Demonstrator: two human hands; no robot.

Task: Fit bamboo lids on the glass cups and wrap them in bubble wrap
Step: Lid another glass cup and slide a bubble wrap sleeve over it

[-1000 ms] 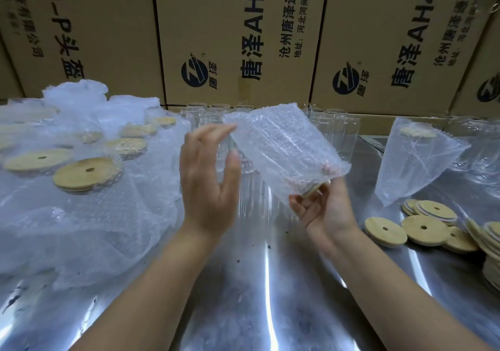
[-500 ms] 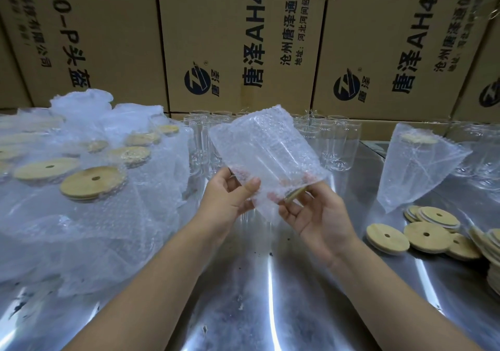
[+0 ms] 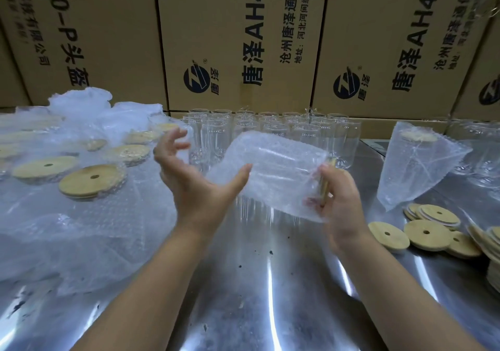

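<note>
**Cup held sideways for the wrap's loose end**

My right hand [image 3: 338, 202] grasps the lid end of the bubble-wrapped clear glass cup [image 3: 276, 172]. Its fingers curl over the round bamboo lid [image 3: 325, 185] so it cannot slip while the cup lies sideways in the air. My left hand [image 3: 194, 185] is spread and holds nothing, thumb at the wrap's loose end, I judge ready to fold it. Bare glass cups [image 3: 270, 131] stand behind. Loose bamboo lids [image 3: 424, 233] lie to the right on the shiny steel table [image 3: 243, 283], and finished wrapped cups [image 3: 92, 180] pile up on the left.
</note>
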